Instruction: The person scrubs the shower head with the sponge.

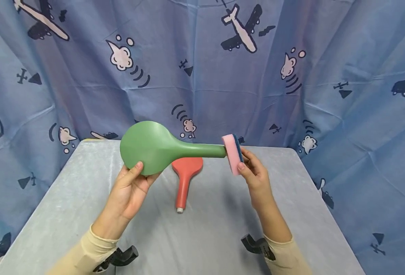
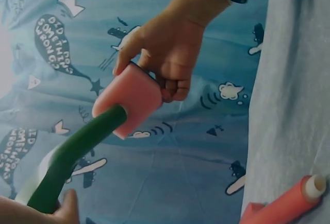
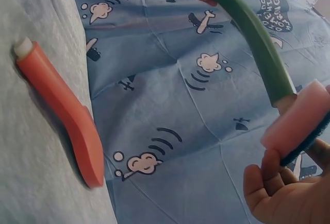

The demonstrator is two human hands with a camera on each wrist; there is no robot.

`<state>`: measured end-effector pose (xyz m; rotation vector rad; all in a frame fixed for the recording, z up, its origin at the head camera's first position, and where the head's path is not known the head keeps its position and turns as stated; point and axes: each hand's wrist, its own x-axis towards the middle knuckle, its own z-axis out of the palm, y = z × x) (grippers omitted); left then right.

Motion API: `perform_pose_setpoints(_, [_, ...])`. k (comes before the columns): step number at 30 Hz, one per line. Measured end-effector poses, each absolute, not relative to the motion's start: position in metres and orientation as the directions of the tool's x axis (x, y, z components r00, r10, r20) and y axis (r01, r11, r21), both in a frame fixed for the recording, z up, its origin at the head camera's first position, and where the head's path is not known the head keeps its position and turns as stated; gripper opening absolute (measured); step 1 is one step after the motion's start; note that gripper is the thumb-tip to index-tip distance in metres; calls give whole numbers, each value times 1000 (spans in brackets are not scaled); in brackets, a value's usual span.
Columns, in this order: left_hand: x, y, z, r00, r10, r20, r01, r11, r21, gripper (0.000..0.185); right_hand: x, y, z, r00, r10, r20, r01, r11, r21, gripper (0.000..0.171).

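Note:
In the head view, a green shower head (image 1: 150,147) is held over the table with its handle pointing right. My left hand (image 1: 128,191) grips the rim of its round head, thumb on the near face and fingers behind. My right hand (image 1: 257,181) pinches a sponge (image 1: 232,154), pink with a dark blue scouring side. The pink side meets the end of the green handle (image 2: 87,136), as the left wrist view shows. Behind and below lies a red shower head (image 1: 185,179) on the table, its white-tipped handle toward me; the green one overlaps its top.
The table (image 1: 209,240) has a pale grey cloth over it. A blue curtain (image 1: 202,76) printed with planes and clouds hangs behind and at both sides. Each wrist carries a black camera mount (image 1: 121,256).

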<state>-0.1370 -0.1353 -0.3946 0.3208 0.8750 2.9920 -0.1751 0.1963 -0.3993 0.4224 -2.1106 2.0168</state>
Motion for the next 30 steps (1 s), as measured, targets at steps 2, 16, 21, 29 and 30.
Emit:
perform_pose_setpoints(2, [-138,-137,-396,-979,54,197,56,-856,513,53,-174,195,-400,-943,-117,311,-319,53,-946,50])
perform_pose_setpoints(16, [-145,-151,-391,-992,-81,93,117,-852,509,50,-174,193,-404,-856,-464,230,-386,277,-880,51])
perform_pose_setpoints(21, [-146,-155,-390,-995,-78,57,97,-822,562,34,-164,185,-403,-649,-621,440,-715,301,-631,58])
perform_pose_setpoints(29, [-147,-152,-394,-997,-77,-15,43,-694,719,25,-152,160,-401,-271,-743,612,-956,281,-82,57])
perform_pose_setpoints(30, [-148,-151,-396,-997,-66,-32,20,-663,749,25,-151,157,-402,-252,-755,605,-960,274,-57,59])
